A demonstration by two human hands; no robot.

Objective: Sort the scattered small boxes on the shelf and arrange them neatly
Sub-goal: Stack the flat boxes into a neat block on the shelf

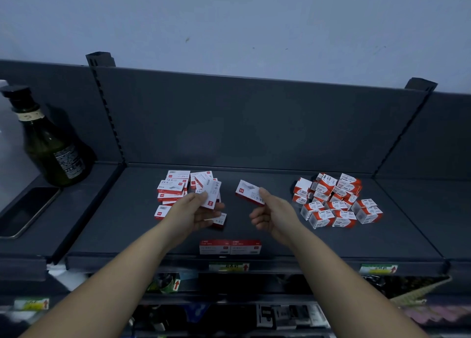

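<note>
On the dark shelf (280, 238), a loose heap of flat red-and-white staple boxes (173, 187) lies left of centre. A pile of cube-shaped white-and-orange paper-clip boxes (336, 202) sits on the right. Two staple boxes (230, 246) stand side by side at the front edge. My left hand (196, 211) holds one staple box (211, 192) tilted up above the heap; another box (219, 221) lies just under it. My right hand (270, 214) pinches a second staple box (248, 192) by its corner, raised over the shelf's middle.
A dark green bottle (51, 144) stands on the neighbouring shelf at the left, with a black phone (28, 211) lying in front of it. Upright posts bound the shelf bay on both sides. Price labels (229, 267) run along the front lip; lower shelves hold dim goods.
</note>
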